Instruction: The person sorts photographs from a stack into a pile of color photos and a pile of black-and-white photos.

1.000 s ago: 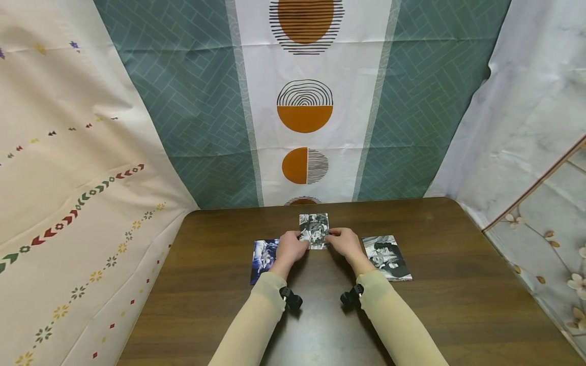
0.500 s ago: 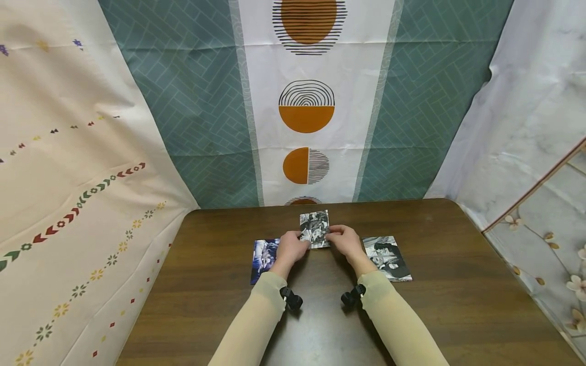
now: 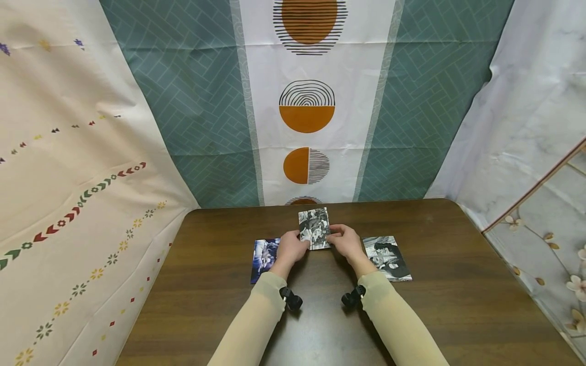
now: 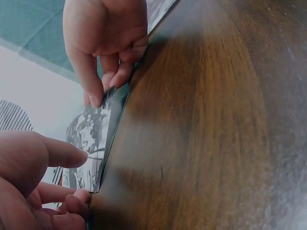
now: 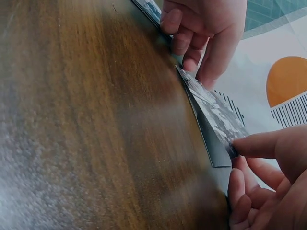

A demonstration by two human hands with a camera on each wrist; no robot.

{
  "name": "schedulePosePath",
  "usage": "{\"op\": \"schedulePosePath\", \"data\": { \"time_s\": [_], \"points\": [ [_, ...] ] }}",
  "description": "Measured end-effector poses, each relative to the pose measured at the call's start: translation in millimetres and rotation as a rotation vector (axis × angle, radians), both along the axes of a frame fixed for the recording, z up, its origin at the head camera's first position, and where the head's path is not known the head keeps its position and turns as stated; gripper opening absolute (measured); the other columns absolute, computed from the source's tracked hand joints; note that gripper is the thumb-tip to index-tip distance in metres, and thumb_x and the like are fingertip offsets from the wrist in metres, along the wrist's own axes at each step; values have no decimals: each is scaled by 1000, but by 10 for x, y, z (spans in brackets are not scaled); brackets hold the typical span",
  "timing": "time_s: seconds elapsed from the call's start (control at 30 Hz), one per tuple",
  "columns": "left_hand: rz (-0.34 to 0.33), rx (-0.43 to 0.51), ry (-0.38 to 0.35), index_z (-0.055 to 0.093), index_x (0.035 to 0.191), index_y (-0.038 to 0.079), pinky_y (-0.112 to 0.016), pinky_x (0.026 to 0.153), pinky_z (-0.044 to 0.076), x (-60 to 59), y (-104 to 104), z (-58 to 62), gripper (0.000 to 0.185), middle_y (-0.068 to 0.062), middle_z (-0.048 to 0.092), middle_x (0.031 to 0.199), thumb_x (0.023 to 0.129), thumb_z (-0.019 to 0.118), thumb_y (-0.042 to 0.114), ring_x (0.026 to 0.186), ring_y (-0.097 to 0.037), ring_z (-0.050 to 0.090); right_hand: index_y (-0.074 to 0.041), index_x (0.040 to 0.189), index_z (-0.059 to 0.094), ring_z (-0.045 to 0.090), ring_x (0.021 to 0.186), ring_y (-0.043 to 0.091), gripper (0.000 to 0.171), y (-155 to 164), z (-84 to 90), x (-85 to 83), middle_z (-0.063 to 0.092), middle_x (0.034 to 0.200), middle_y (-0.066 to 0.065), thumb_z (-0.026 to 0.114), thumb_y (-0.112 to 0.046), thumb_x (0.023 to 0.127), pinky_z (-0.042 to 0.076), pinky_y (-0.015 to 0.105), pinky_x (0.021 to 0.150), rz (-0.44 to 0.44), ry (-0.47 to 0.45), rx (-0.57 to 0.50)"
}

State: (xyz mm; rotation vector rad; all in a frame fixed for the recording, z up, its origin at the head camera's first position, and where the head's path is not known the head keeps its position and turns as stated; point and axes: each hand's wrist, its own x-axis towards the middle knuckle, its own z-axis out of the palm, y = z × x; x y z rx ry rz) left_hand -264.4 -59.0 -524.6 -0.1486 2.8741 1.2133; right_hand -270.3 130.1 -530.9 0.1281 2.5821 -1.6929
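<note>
A black-and-white photo card (image 3: 314, 227) stands tilted at the middle of the dark wooden table (image 3: 439, 305), its far edge raised and its near edge low. My left hand (image 3: 299, 239) pinches its lower left side and my right hand (image 3: 333, 235) pinches its lower right side. In the left wrist view my left hand (image 4: 72, 177) has the thumb on the picture face of the card (image 4: 88, 143) and fingers beneath it. In the right wrist view my right hand (image 5: 240, 163) grips the card (image 5: 216, 115) at its corner the same way.
A blue-toned photo (image 3: 264, 259) lies flat just left of my left hand. Another black-and-white photo (image 3: 386, 256) lies flat to the right of my right hand. Patterned cloths hang behind and beside the table. Both sleeves are pale yellow.
The card's far edge has risen a little, so it stands steeper than before. Both hands have kept their hold and barely shifted.
</note>
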Motion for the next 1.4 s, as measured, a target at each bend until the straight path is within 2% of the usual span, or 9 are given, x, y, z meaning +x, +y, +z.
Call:
{"op": "schedulePosePath", "data": {
  "time_s": [0.1, 0.23, 0.3, 0.4, 0.53, 0.7, 1.03, 1.23, 1.4],
  "points": [
    [0, 26, 26, 66, 141, -4, -50, 103, 52, 2, -4, -4, 55, -20, 70, 135, 93, 72, 22, 128, -38, 64, -1, 138, 68, 69, 111, 37, 41, 3, -1, -8, 74, 118, 20, 74, -14, 99, 54, 52, 92, -10, 6, 5],
    [18, 83, 64, 70, 137, -4, -49, 93, 55, -10, -7, 5, 49, -15, 75, 112, 93, 71, 17, 106, -32, 69, -4, 136, 71, 69, 110, 37, 41, 3, 11, -19, 76, 114, 18, 76, -20, 99, 53, 51, 92, -38, 14, 10],
    [33, 111, 69, 71, 137, -2, -47, 87, 55, -27, -9, 5, 47, -10, 73, 103, 94, 72, 16, 96, -27, 66, -4, 136, 71, 69, 111, 37, 42, 4, 13, -20, 76, 114, 17, 77, -21, 99, 53, 52, 93, -45, 19, 18],
    [46, 138, 73, 71, 138, 0, -43, 81, 54, -57, -14, -10, 46, -5, 71, 97, 94, 73, 16, 88, -22, 63, -5, 138, 71, 69, 112, 36, 43, 6, 9, -16, 76, 115, 17, 77, -23, 99, 54, 51, 93, -48, 14, 26],
    [47, 167, 55, 71, 138, 1, -40, 78, 53, -59, -24, -7, 46, -4, 72, 99, 96, 75, 17, 87, -20, 62, -5, 138, 70, 69, 113, 37, 44, 14, 16, -3, 75, 117, 18, 77, -23, 99, 54, 52, 93, -40, 20, 40],
    [52, 228, 37, 72, 136, -1, -39, 77, 54, 2, -32, 32, 43, -7, 74, 100, 96, 78, 15, 87, -20, 64, -4, 138, 71, 69, 114, 38, 43, 54, 32, 15, 75, 120, 19, 76, -23, 99, 54, 52, 93, -19, 36, 71],
    [-2, 345, 66, 71, 135, -4, -30, 67, 49, 120, 48, 74, 48, -2, 67, 82, 91, 80, 11, 71, -12, 59, -1, 136, 71, 71, 105, 35, 43, 236, 114, 133, 75, 119, 20, 76, -23, 100, 55, 47, 85, 23, 41, 116],
    [-21, 347, 66, 73, 133, -3, -31, 70, 51, 166, 112, 62, 46, 1, 66, 79, 90, 82, 12, 71, -10, 59, 0, 136, 70, 70, 99, 33, 43, 358, 159, 208, 74, 117, 20, 76, -23, 101, 55, 42, 77, 54, 39, 132],
    [-58, 344, 90, 75, 129, -4, -33, 75, 52, 207, 187, 58, 44, 1, 67, 79, 89, 82, 13, 72, -9, 58, 1, 137, 69, 71, 97, 31, 43, 484, 160, 268, 75, 117, 19, 75, -23, 101, 56, 43, 76, 72, 28, 166]
  ]
}}
